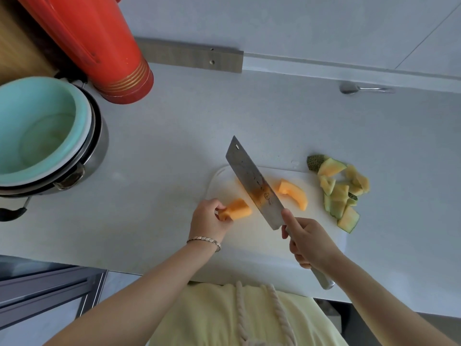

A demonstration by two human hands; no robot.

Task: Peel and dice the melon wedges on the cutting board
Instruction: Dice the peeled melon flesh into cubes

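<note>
Head view shows the left hand (208, 216) pinching one end of a peeled melon piece (237, 212) at the left edge of the white cutting board (249, 236), which keeps its fingers away from the blade. The right hand (308, 242) is wrapped around the handle of the cleaver (252, 181), whose blade stands between this piece and a second peeled wedge (293, 194). Discarded rind (340, 193) is heaped off the board's right edge, which apparently keeps the cutting area free for dicing.
</note>
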